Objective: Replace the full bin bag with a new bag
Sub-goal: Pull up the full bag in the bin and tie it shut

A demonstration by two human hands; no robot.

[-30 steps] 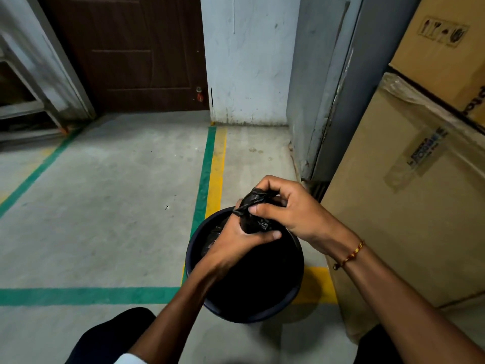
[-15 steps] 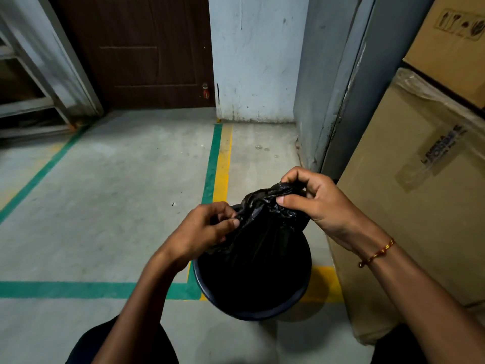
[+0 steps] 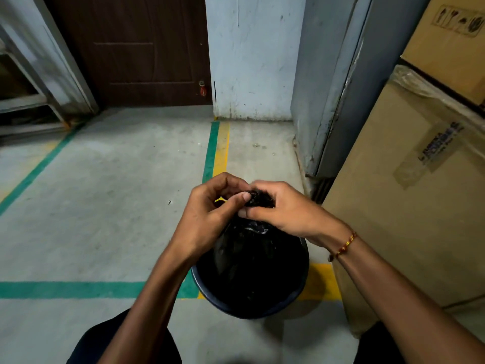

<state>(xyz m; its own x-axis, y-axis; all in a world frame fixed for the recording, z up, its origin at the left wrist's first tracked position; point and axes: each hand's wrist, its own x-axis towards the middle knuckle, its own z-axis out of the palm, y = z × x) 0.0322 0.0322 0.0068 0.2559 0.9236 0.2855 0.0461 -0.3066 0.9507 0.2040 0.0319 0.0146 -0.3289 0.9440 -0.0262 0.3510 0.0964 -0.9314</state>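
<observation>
Both grips, left hand [image 3: 210, 214] and right hand [image 3: 284, 208], pinched on bin bag [image 3: 249, 253] neck above bin [image 3: 262, 310].

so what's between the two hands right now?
Head view: the gathered neck of the black bin bag, pinched between left hand and right hand, above the bin.

Both forearms are extended forward and inward; the left hand [image 3: 210, 214] and right hand [image 3: 284, 210] are met fingertip to fingertip, apparently pinched shut.
</observation>
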